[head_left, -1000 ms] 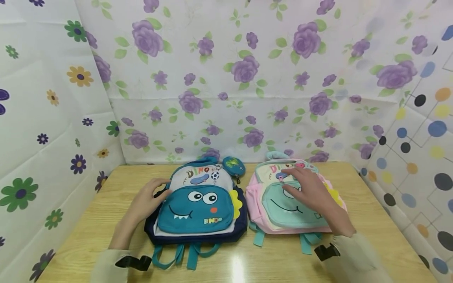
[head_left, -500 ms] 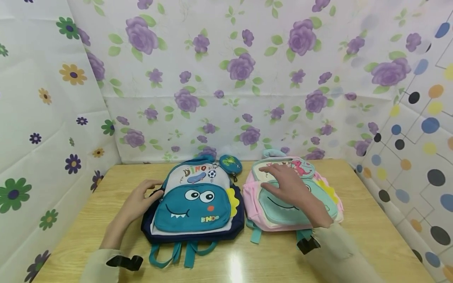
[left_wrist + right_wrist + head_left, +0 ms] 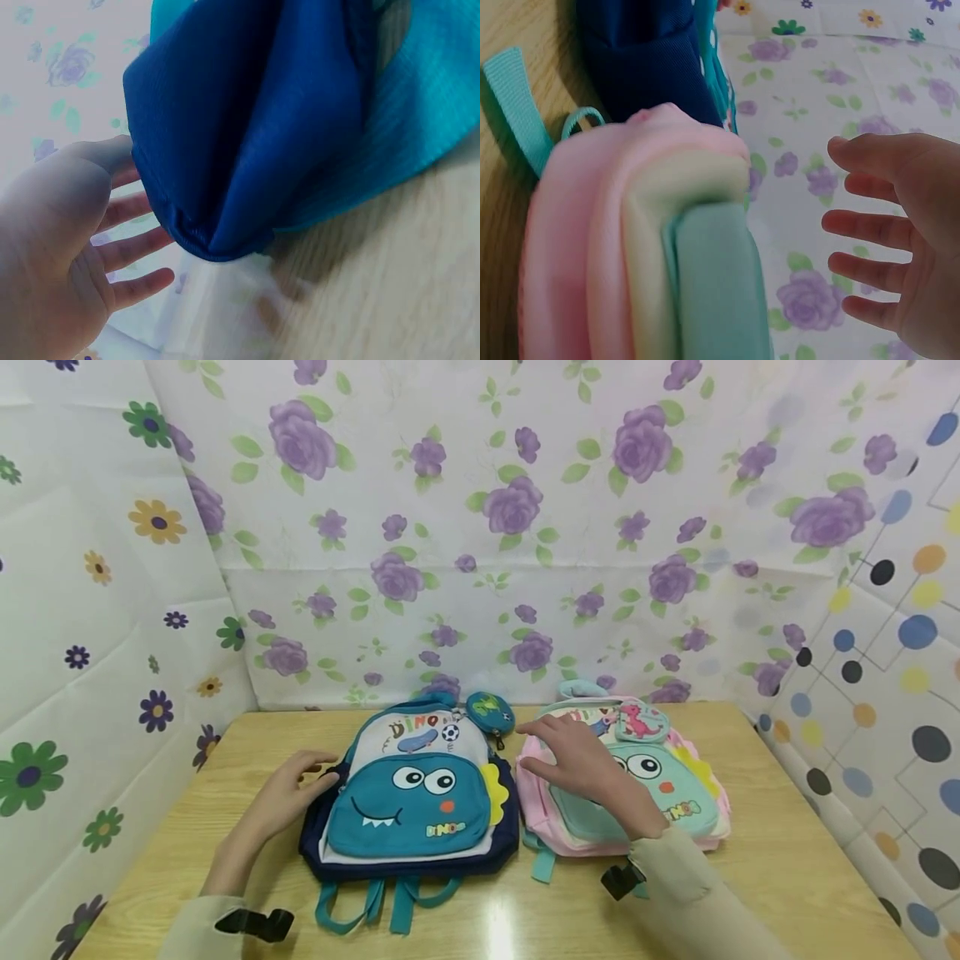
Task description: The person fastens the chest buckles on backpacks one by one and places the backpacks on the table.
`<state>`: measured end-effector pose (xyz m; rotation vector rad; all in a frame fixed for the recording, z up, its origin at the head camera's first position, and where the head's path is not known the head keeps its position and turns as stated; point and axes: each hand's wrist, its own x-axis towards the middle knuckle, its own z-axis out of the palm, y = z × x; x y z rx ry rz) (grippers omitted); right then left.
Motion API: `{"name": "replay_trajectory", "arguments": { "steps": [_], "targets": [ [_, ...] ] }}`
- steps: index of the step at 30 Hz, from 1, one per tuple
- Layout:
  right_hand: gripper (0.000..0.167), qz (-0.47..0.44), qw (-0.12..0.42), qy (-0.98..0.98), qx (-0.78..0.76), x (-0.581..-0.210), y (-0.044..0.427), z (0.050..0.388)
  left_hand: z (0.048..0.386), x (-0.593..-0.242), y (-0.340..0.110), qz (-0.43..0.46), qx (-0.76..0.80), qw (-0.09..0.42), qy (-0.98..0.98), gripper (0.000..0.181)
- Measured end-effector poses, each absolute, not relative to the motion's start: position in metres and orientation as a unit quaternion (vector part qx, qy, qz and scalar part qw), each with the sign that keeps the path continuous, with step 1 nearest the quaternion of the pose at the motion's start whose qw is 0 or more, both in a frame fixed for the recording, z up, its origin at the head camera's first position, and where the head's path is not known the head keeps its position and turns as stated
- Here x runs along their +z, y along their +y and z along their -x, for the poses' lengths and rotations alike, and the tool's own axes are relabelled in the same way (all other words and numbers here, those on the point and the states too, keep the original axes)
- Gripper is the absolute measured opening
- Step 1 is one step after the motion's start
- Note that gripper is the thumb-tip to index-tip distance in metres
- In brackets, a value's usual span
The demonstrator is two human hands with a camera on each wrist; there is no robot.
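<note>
A dinosaur backpack in teal, white and navy (image 3: 408, 810) lies face up on the table, with a round teal pouch (image 3: 491, 712) at its top right corner. Beside its left edge is my left hand (image 3: 281, 795), fingers relaxed and thumb apart; the left wrist view shows the fingertips close against the navy side (image 3: 247, 135). To the right lies a pink and mint dinosaur backpack (image 3: 690, 797) bearing a round pink dinosaur pouch (image 3: 643, 722). Over its left part hovers my right hand (image 3: 581, 762), fingers spread and holding nothing, apart from the fabric in the right wrist view.
The wooden table (image 3: 570, 918) ends at a rose-print cloth (image 3: 450, 635) behind the bags. Patterned cloths also hang on the left and right. Teal straps (image 3: 401, 906) trail from the blue bag toward the front edge.
My right hand has moved left across the pink and mint backpack, uncovering its round pouch and printed eyes. The left hand has shifted slightly left and down. Both bags stay in place.
</note>
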<state>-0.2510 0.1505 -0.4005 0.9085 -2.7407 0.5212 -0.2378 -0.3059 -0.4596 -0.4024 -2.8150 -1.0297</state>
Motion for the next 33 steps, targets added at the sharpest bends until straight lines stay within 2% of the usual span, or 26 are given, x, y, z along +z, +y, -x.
{"name": "replay_trajectory", "arguments": {
  "steps": [14,25,33],
  "targets": [
    [0.047,-0.282,0.024,-0.946,0.158,-0.405,0.121,0.254,0.237,-0.464,-0.316,0.132,-0.349,0.052,-0.926,0.041],
    [0.049,-0.303,0.029,-0.942,0.141,-0.408,0.109,0.260,0.238,-0.462,-0.319,0.135,-0.343,0.052,-0.928,0.041],
    [0.055,-0.306,-0.003,-0.943,0.131,-0.414,0.106,0.257,0.236,-0.460,-0.321,0.130,-0.347,0.027,-0.928,0.043]
  ]
}}
